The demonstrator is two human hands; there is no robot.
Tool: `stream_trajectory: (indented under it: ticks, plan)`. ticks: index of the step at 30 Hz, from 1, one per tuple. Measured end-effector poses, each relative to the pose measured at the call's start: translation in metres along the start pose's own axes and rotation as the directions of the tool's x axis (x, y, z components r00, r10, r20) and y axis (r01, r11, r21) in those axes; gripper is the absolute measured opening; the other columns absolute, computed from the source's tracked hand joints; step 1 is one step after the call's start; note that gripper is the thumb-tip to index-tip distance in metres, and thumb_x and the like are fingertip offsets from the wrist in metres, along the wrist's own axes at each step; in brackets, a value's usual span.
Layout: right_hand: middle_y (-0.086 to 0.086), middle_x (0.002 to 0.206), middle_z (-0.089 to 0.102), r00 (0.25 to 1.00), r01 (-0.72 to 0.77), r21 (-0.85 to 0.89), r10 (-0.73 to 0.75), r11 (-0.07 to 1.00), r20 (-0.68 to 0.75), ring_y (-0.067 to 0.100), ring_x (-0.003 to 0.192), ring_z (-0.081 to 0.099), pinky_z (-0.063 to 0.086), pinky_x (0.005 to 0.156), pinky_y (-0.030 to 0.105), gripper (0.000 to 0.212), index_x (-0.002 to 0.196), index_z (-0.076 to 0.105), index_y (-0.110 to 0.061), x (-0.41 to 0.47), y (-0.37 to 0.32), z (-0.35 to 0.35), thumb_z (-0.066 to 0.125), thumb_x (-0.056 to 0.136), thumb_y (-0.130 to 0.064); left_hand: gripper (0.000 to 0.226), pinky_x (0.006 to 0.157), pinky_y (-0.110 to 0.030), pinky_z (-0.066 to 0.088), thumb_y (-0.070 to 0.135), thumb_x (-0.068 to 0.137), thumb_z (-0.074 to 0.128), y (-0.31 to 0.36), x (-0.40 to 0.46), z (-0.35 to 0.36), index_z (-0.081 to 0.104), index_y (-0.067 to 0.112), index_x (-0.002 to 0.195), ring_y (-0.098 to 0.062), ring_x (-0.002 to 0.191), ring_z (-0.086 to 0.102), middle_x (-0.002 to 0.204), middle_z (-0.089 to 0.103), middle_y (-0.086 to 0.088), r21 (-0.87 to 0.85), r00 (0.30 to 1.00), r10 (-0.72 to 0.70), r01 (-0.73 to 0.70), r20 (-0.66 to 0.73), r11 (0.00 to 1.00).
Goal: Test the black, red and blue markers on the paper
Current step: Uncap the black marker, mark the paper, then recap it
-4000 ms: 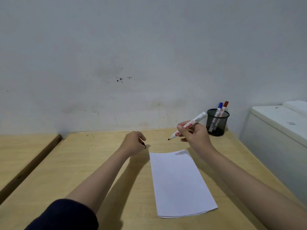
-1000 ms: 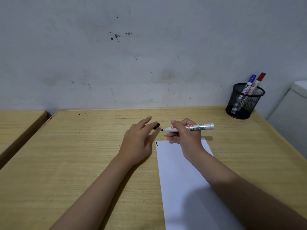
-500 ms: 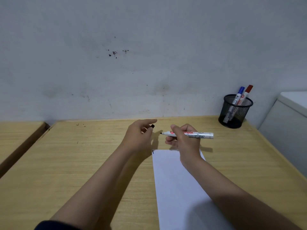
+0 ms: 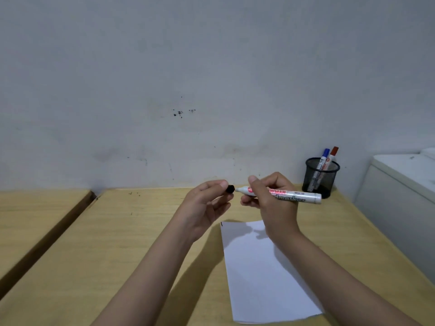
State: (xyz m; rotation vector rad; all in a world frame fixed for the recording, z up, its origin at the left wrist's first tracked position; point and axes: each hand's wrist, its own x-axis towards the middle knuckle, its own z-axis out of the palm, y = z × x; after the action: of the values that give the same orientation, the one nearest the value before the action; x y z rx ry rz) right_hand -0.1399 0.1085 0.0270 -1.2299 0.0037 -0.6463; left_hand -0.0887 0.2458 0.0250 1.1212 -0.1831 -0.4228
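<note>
We find the right hand (image 4: 273, 203) closed around the black marker (image 4: 292, 196), level above the desk (image 4: 117, 243). The left hand (image 4: 204, 205) pinches its cap (image 4: 230, 189) at the tip. Paper (image 4: 263, 274) lies below, a short black mark (image 4: 221, 224) at its far-left corner. Blue marker (image 4: 323, 158) and red marker (image 4: 332, 154) stand in the cup (image 4: 321, 182).

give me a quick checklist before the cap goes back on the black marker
1. Black cap pinched in left hand: ok.
2. Black marker gripped in right hand: ok.
3. Cap opening lined up with the marker's nib: ok, nearly touching.
4. Black test mark at the paper corner: ok, short stroke visible.
5. Blue marker and red marker waiting in the mesh cup: ok.
6. Cap fully seated: not ok.
</note>
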Motion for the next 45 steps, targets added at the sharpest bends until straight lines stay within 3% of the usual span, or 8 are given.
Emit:
stream_trajectory:
  ticks: [8,13,17,21,25,28,39,45]
  plan:
    - [0.007,0.056,0.066,0.992,0.041,-0.038,-0.036,0.998,0.121,0.023,0.053,0.067,0.058,0.057,0.033,0.028,0.072,0.052,0.01,-0.018,-0.031,-0.003,0.076,0.073,-0.004,0.012,0.067,-0.022,0.053,0.018,0.063,0.071,0.016,-0.033,0.01,0.061,0.019,0.069,-0.01,0.067,0.065,0.072,0.067,0.004,0.041,0.995,0.09,-0.092,0.05,0.995]
    - [0.003,0.071,0.073,0.975,0.008,-0.035,0.0,0.999,0.223,0.019,0.069,0.069,0.059,0.071,0.038,0.035,0.076,0.063,0.002,-0.025,-0.041,-0.005,0.083,0.054,-0.016,0.008,0.065,-0.019,0.054,0.02,0.065,0.072,0.02,-0.049,0.012,0.065,0.02,0.069,-0.008,0.067,0.066,0.072,0.069,0.005,0.051,0.988,0.144,-0.147,0.045,0.988]
    - [0.014,0.088,0.075,0.955,-0.03,-0.021,0.035,0.999,0.295,0.032,0.088,0.071,0.056,0.084,0.043,0.044,0.088,0.073,-0.01,-0.032,-0.04,-0.009,0.089,0.053,-0.032,0.018,0.064,-0.018,0.055,0.018,0.061,0.073,0.024,-0.058,0.012,0.064,0.015,0.076,-0.009,0.066,0.068,0.072,0.071,0.004,0.022,0.976,0.219,-0.219,0.0,0.976]
    - [0.007,0.08,0.075,0.962,-0.113,0.134,0.074,0.984,0.264,0.025,0.082,0.071,0.058,0.072,0.029,0.033,0.089,0.072,-0.015,-0.036,-0.042,-0.008,0.085,0.059,-0.018,0.022,0.066,-0.019,0.056,0.014,0.059,0.073,0.03,-0.069,0.014,0.064,0.012,0.079,-0.012,0.068,0.071,0.071,0.073,0.002,0.085,0.962,0.273,-0.273,0.011,0.958]
    - [0.009,0.086,0.077,0.966,-0.107,0.178,0.06,0.978,0.253,0.023,0.086,0.072,0.057,0.074,0.029,0.048,0.082,0.075,-0.019,-0.039,-0.046,-0.009,0.092,0.041,-0.037,0.023,0.065,-0.02,0.057,0.013,0.058,0.074,0.034,-0.079,0.021,0.07,0.011,0.081,-0.014,0.069,0.071,0.071,0.075,-0.001,0.203,0.921,0.39,-0.384,0.006,0.901]
    - [0.011,0.091,0.077,0.962,-0.06,0.128,0.023,0.99,0.27,0.026,0.091,0.071,0.058,0.081,0.033,0.048,0.083,0.075,-0.02,-0.04,-0.048,-0.012,0.092,0.042,-0.04,0.018,0.061,-0.019,0.055,0.004,0.063,0.074,0.036,-0.084,0.025,0.072,0.008,0.08,-0.013,0.065,0.07,0.066,0.075,-0.002,0.276,0.878,0.478,-0.465,0.021,0.842]
    - [0.008,0.082,0.077,0.962,-0.135,0.27,0.061,0.953,0.265,0.018,0.076,0.073,0.056,0.067,0.022,0.047,0.078,0.076,-0.019,-0.049,-0.05,-0.008,0.092,0.037,-0.037,0.019,0.066,-0.017,0.053,0.006,0.058,0.073,0.024,-0.09,0.041,0.071,0.006,0.077,-0.013,0.067,0.068,0.066,0.073,-0.001,0.188,0.809,0.588,-0.576,-0.012,0.796]
    - [0.008,0.081,0.077,0.967,-0.145,0.295,0.071,0.944,0.247,0.017,0.075,0.073,0.056,0.067,0.021,0.046,0.077,0.075,-0.02,-0.049,-0.044,-0.01,0.092,0.038,-0.037,0.015,0.069,-0.02,0.055,0.011,0.058,0.076,0.022,-0.086,0.039,0.074,0.014,0.073,-0.015,0.07,0.067,0.068,0.073,-0.001,0.271,0.788,0.615,-0.592,0.0,0.759]
